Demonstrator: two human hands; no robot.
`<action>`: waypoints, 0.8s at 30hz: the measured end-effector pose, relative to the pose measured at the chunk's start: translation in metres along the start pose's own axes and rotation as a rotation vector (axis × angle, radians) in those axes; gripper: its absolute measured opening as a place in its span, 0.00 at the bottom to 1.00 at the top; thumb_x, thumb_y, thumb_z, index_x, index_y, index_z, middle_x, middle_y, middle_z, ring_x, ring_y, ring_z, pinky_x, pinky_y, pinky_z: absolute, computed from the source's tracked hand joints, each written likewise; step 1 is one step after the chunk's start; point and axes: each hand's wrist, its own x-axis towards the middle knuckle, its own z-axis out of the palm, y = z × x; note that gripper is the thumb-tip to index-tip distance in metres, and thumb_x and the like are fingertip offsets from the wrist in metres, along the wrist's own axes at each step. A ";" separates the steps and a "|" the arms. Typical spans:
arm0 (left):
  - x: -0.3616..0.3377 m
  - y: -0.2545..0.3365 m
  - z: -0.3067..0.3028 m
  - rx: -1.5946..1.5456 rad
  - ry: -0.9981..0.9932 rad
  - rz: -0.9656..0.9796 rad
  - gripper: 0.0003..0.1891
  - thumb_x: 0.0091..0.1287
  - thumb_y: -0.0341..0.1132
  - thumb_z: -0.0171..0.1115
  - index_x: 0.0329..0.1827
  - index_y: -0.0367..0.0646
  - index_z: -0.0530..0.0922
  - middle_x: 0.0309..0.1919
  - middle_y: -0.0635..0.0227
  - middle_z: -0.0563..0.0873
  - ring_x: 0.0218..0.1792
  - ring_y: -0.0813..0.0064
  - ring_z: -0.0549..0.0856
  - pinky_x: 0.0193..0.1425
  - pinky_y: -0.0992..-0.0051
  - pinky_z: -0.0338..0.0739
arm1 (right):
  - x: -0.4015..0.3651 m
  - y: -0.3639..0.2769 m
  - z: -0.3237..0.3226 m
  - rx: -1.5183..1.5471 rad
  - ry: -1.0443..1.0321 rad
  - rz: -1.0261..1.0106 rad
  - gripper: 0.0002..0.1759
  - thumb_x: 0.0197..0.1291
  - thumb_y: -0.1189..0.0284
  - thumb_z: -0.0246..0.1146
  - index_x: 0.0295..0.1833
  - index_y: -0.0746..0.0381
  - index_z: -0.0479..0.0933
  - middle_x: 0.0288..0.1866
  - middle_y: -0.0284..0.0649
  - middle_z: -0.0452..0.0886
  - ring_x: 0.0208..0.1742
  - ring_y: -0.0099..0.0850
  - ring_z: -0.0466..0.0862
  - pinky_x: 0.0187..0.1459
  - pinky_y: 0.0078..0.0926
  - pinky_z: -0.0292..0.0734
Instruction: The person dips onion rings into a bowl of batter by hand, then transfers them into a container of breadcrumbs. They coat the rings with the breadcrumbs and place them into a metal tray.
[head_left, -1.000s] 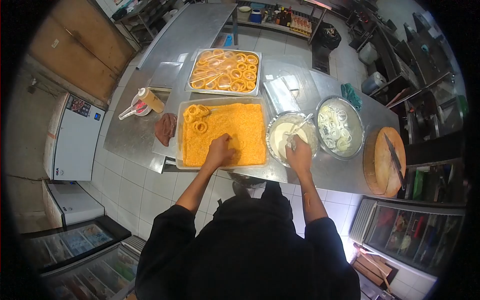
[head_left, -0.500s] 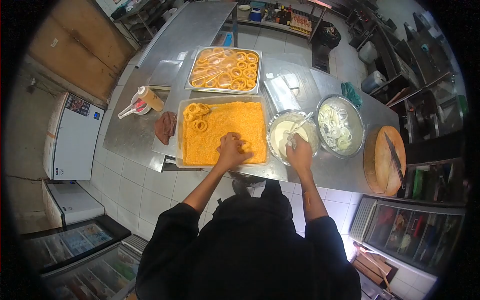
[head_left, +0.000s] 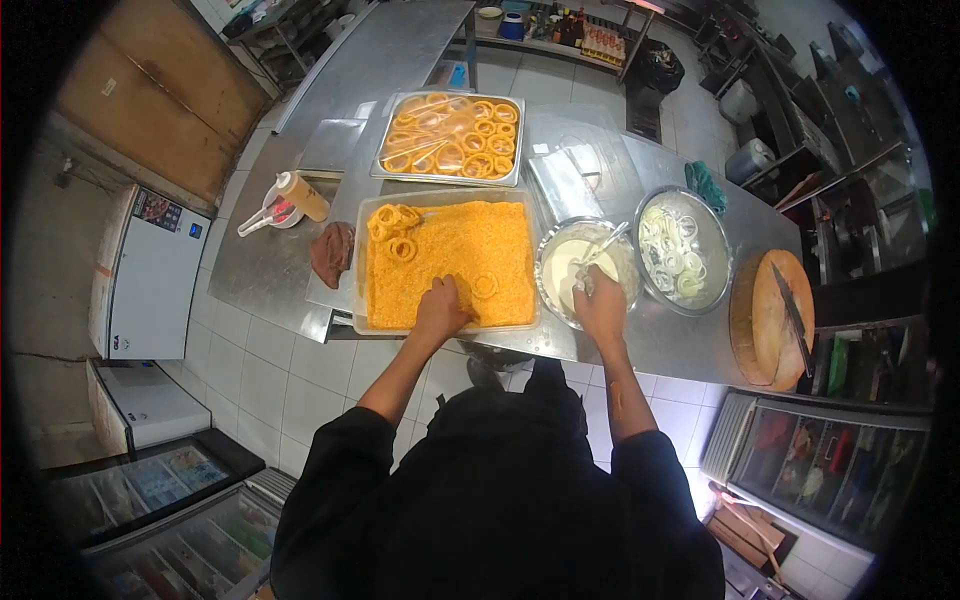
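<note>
My left hand [head_left: 442, 308] is in the orange crumbs of a rectangular tub [head_left: 362, 300], its fingers bent down into them; whether it grips any is hidden. Just right of its fingers a crumbed ring [head_left: 485, 286] lies on the crumbs. More coated rings [head_left: 395, 221] are piled at the tub's back left. My right hand [head_left: 598, 300] is over a metal bowl of pale batter [head_left: 565, 262], fingers pressed together and whitish with batter; what they hold is hidden. A utensil [head_left: 608, 240] leans in that bowl. Sliced onion rings [head_left: 672, 250] fill the bowl to the right.
Behind the tub stands a metal tray [head_left: 450, 182] of coated rings under plastic film. A round wooden board [head_left: 760, 320] with a knife [head_left: 792, 308] is at the right. At the left are a brown cloth [head_left: 331, 254], a squeeze bottle [head_left: 303, 196] and a strainer [head_left: 268, 218].
My left hand has moved a little left, off the ring, which now shows on the crumbs. My right hand has hardly moved.
</note>
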 end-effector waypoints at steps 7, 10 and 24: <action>0.001 0.029 -0.023 -0.374 0.133 0.225 0.29 0.58 0.35 0.80 0.62 0.34 0.80 0.66 0.45 0.83 0.60 0.35 0.84 0.65 0.52 0.82 | -0.001 0.003 0.003 -0.018 0.024 -0.018 0.17 0.59 0.70 0.70 0.54 0.62 0.83 0.43 0.59 0.89 0.48 0.60 0.88 0.49 0.54 0.83; 0.003 0.043 -0.004 -0.100 0.171 0.307 0.37 0.66 0.48 0.75 0.73 0.35 0.74 0.76 0.45 0.75 0.76 0.40 0.74 0.75 0.44 0.72 | -0.001 0.004 0.003 -0.019 0.014 -0.013 0.17 0.59 0.70 0.70 0.54 0.62 0.83 0.44 0.59 0.89 0.49 0.60 0.88 0.50 0.54 0.82; 0.044 0.074 0.006 -0.080 0.098 0.412 0.34 0.64 0.43 0.73 0.74 0.47 0.75 0.73 0.53 0.76 0.74 0.46 0.73 0.74 0.43 0.69 | -0.001 -0.002 -0.001 -0.029 -0.013 0.014 0.16 0.60 0.70 0.70 0.53 0.62 0.83 0.43 0.56 0.89 0.48 0.59 0.88 0.49 0.54 0.83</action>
